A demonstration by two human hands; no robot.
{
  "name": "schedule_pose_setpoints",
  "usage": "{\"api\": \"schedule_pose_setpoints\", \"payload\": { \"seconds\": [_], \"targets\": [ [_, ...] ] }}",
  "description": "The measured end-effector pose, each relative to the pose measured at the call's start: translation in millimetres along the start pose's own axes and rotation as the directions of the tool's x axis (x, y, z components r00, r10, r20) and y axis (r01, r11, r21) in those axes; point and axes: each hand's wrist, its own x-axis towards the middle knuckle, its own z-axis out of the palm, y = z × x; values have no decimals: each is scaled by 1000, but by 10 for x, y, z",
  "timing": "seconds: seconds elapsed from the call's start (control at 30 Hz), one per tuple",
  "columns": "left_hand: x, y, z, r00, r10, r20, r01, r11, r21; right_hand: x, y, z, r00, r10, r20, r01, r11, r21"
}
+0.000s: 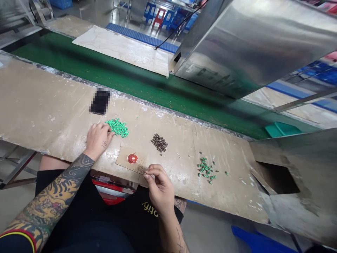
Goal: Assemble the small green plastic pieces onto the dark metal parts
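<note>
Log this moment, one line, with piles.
Left hand: at pile of small green pieces | Right hand: at flat brown cardboard, grip unclear | Other piles: small brown pieces, green and dark pieces

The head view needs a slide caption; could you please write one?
Left hand beside piled green parts, right hand near cardboard bearing a round red container.

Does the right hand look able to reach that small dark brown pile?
Probably yes: the dark brown pile lies just beyond the right hand, with bare tabletop between them.
</note>
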Motion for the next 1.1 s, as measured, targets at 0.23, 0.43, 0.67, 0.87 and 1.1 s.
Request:
{"api": "schedule_pose_setpoints", "payload": {
  "seconds": [0.23,0.43,0.67,0.87,1.1],
  "targets": [
    [-20,-89,43,997,61,-54,-69,984,-165,345,-134,5,985,-51,162,89,968,-235],
    [-50,-167,96,980,-17,-200,-70,906,-418,530,-181,7,951,-36,307,166,897,-410],
    [-35,-164,41,938,-81,-338,-123,831,-542,582,-211,14,917,-28,398,242,831,-501],
    [-46,-156,3,930,40,-366,-235,829,-507,621,-230,25,892,-18,451,276,813,-513],
    [-54,-159,38,925,35,-378,-239,828,-507,644,-231,38,876,-49,479,330,787,-521]
  ]
}}
